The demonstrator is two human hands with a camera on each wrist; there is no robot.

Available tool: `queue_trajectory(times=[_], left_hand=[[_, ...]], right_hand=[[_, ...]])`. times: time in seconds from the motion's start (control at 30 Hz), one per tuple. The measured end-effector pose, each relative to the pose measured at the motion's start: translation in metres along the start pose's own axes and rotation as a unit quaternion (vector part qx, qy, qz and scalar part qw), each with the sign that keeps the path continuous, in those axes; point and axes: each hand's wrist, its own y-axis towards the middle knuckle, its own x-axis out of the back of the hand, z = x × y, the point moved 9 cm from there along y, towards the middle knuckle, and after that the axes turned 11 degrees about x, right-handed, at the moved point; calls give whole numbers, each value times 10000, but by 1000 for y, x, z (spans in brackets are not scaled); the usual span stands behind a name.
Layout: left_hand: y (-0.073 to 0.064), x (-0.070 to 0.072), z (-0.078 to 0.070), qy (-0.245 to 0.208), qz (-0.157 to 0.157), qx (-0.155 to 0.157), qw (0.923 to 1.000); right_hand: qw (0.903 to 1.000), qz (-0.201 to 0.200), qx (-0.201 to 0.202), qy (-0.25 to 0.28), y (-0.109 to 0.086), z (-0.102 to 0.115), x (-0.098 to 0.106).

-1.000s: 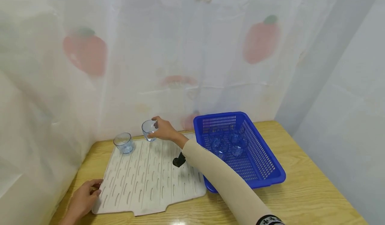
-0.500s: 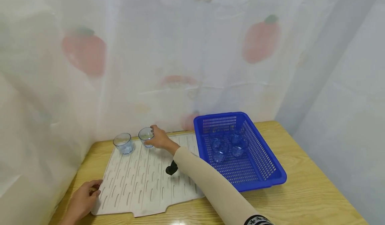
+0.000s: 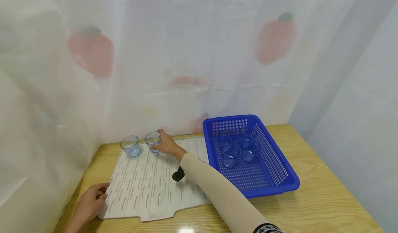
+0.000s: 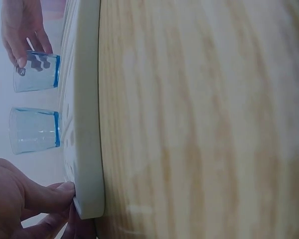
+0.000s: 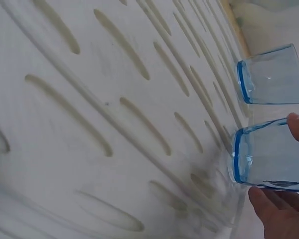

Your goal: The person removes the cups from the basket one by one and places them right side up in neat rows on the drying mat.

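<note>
My right hand [image 3: 168, 144] grips a clear bluish glass tumbler [image 5: 269, 154] by its sides, thumb on one side and fingers on the other. The tumbler stands upright on the back part of a white grooved draining board [image 3: 146, 184]. A matching glass tumbler [image 3: 131, 147] stands just left of it, a small gap apart, near the board's back left corner. My left hand [image 3: 88, 203] is at the board's front left edge. In the left wrist view, its thumb [image 4: 65, 187] lies on the board's corner with the fingers curled at the edge, pinching it.
A blue perforated plastic basket [image 3: 289, 188] with several more glass tumblers stands right of the board, its left side close against it. Both rest on a wooden table [image 3: 323, 198]. A pale curtain [image 3: 186, 53] with strawberry prints hangs right behind the table.
My right hand has lowered the tumbler from above the board's back edge onto the board, slightly leftward. Over the last half second it stays there. The left hand keeps its place.
</note>
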Motion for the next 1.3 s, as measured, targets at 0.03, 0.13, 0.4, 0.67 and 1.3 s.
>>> queue_trajectory(times=[0.03, 0.13, 0.4, 0.67, 1.3], left_hand=[[1, 0, 0, 1, 9, 8, 10000], [2, -2, 0, 10, 86, 77, 9999], [3, 1, 1, -41, 63, -22, 10000], [3, 0, 2, -92, 199, 89, 9997], [7, -6, 7, -129, 257, 290, 9992]], right_hand=[[10000, 5, -18, -21, 0, 1, 1], [9998, 76, -112, -161, 0, 2, 6], [9958, 312, 191, -843, 6, 20, 29], [9936, 375, 610, -870, 0, 50, 60], [9853, 505, 1630, -21, -66, 109, 117]])
